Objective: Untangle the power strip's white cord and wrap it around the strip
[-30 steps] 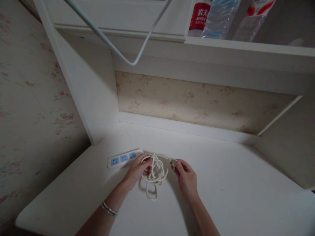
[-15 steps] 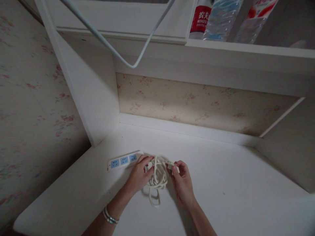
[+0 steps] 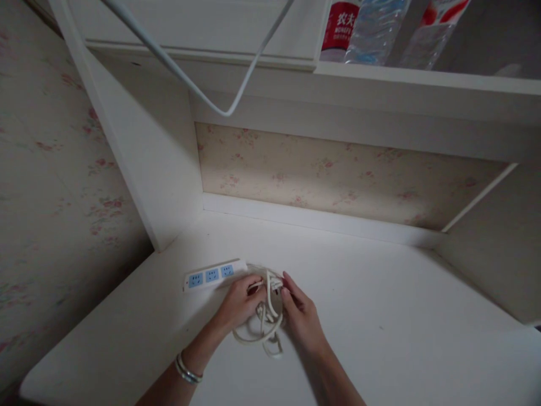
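Observation:
A white power strip (image 3: 220,273) with three blue socket panels lies on the desk, left of my hands. Its pale cord (image 3: 256,340) is bunched into loose, tangled loops between both hands, and a small loop rests on the desk below. My left hand (image 3: 242,301), with bangles at the wrist, is closed around some strands on the bundle's left side. On the right side, my right hand (image 3: 298,309) grips the cord with thumb and fingers. The plug is not clearly visible; it may be hidden by the fingers or loops.
The white desk (image 3: 380,293) has a raised back ledge and side panels. Overhead, a shelf (image 3: 422,73) holds several plastic bottles (image 3: 372,34). A thin white bent bar or cable (image 3: 226,111) hangs in front of the shelf. Floral wallpaper (image 3: 101,208) covers the left wall.
My right hand has moved left, from the plug at the bundle's right to the loops. The coil has loosened, with a loop now spreading lower left. My left hand stays at the bundle.

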A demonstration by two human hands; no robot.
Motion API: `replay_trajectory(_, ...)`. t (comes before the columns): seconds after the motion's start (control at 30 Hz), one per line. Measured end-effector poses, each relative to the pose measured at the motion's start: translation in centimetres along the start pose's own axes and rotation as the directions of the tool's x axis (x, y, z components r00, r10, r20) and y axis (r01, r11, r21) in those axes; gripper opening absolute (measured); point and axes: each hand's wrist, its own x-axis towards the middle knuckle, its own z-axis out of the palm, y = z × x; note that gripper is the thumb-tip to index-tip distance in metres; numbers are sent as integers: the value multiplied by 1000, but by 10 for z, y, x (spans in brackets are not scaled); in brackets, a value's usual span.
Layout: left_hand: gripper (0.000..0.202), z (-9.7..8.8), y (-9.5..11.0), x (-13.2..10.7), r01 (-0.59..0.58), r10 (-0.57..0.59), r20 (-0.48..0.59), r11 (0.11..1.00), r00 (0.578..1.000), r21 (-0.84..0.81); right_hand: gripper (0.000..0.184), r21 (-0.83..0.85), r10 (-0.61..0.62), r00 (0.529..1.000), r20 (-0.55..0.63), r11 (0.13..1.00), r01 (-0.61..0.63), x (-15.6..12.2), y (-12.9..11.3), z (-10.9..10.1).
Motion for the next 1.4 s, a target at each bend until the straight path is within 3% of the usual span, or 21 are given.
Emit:
replay_trajectory(0.07,19,-1,0,2,11,-15,-83,999,996,-45,56,35,-25,999,31,999,23,-3,-2,1)
replay_trajectory(0.13,21,-2,-1,3,10,-22,-170,998,985,-69,53,-21,-129,990,55,991,130,-4,-4,2)
replay_trajectory(0.27,28,-2,1,4,35,-58,-245,995,968,-96,12,-275,-258,964,61,924,265,-4,-4,1)
replay_trajectory(0.3,31,-3,1,4,61,-92,-248,990,965,-129,6,-324,-258,963,71,908,267,-4,-3,0)
replay_trajectory(0.47,33,-14,1,4,226,-305,-141,886,942,-405,14,-410,-255,963,84,872,266,0,2,-6)
replay_trajectory(0.53,35,-22,2,4,282,-377,-72,795,924,-537,18,-404,-247,968,45,882,244,3,2,-8)
replay_trajectory(0.6,37,-26,5,4,269,-376,-40,728,926,-631,23,-380,-218,976,6,902,204,5,2,-10)
replay_trajectory(0.73,28,-23,11,2,150,-225,-32,742,974,-653,28,-338,-142,990,12,931,137,7,3,-10)
replay_trajectory(0.83,17,-19,11,2,150,-186,16,737,982,-659,30,-283,-98,995,-7,955,92,7,4,-8)
replay_trajectory(0.97,14,-19,7,1,159,-199,18,723,980,-673,30,-8,-3,999,-42,1000,2,4,-4,-8)
replay_trajectory(1.03,17,-19,7,1,170,-223,6,724,975,-669,27,69,-6,999,41,998,4,0,-12,-9)
replay_trajectory(1.17,23,-15,8,1,155,-168,31,800,985,-580,23,-125,-70,976,208,987,98,-5,-20,-10)
replay_trajectory(1.27,17,-9,6,0,44,-47,2,936,999,-350,27,-69,-37,990,134,997,47,-3,-16,-9)
replay_trajectory(1.4,12,1,1,-3,-109,109,4,994,994,25,27,294,16,999,-52,956,0,6,-8,-11)
